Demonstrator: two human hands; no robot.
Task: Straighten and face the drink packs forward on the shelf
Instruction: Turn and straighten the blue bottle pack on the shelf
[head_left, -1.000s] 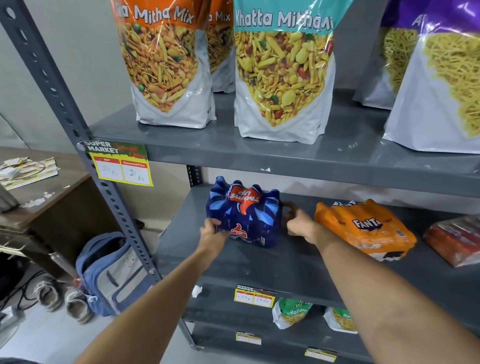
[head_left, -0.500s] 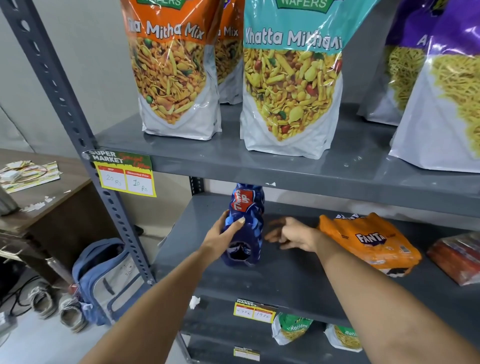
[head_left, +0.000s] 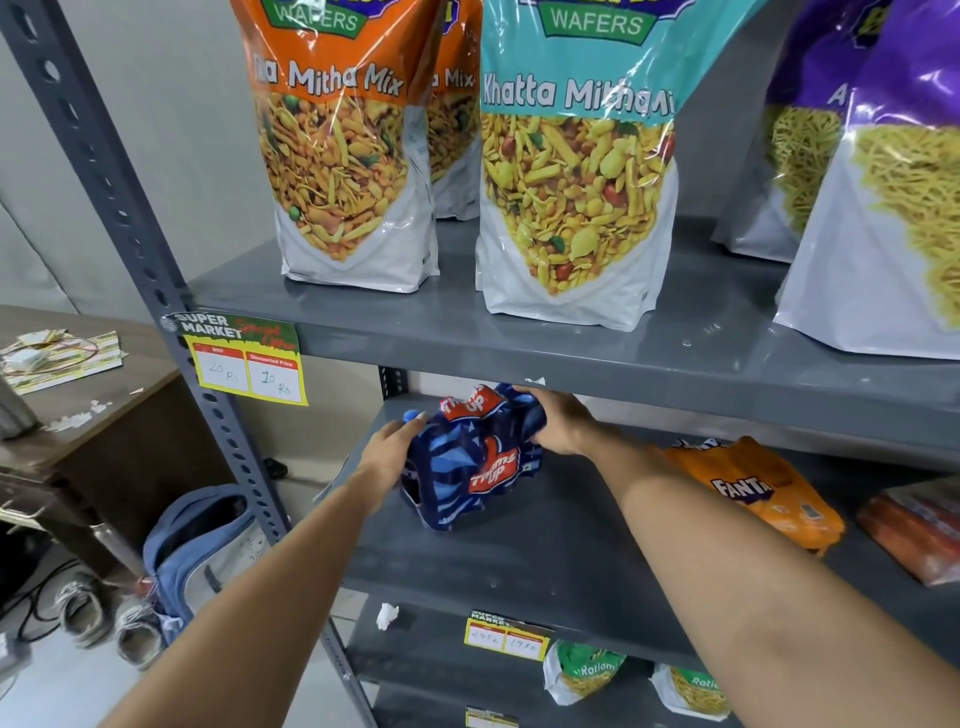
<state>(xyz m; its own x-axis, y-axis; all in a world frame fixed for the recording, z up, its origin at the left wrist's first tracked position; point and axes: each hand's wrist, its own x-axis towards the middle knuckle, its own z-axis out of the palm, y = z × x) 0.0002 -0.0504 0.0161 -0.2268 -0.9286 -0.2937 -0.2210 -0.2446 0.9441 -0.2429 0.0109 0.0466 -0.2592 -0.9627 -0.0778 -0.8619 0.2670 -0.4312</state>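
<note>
A blue Thums Up drink pack (head_left: 470, 462) stands tilted on the grey middle shelf (head_left: 519, 561), its red logo turned toward me. My left hand (head_left: 389, 452) presses against its left side, and my right hand (head_left: 558, 423) grips its upper right end just under the shelf above. An orange Fanta pack (head_left: 763, 493) lies flat and skewed to the right. A red-orange pack (head_left: 919, 530) lies at the far right, partly cut off by the frame edge.
The upper shelf (head_left: 571, 353) hangs low over the blue pack and carries large snack bags (head_left: 571, 171). A price tag (head_left: 244, 358) sticks on the upright post. A blue backpack (head_left: 202, 540), shoes and a wooden desk (head_left: 78, 415) are at the left.
The blue pack went from lying with its logo upside down, to standing on end, to tilted with the logo readable. My right hand let go and now grips its upper right end.
</note>
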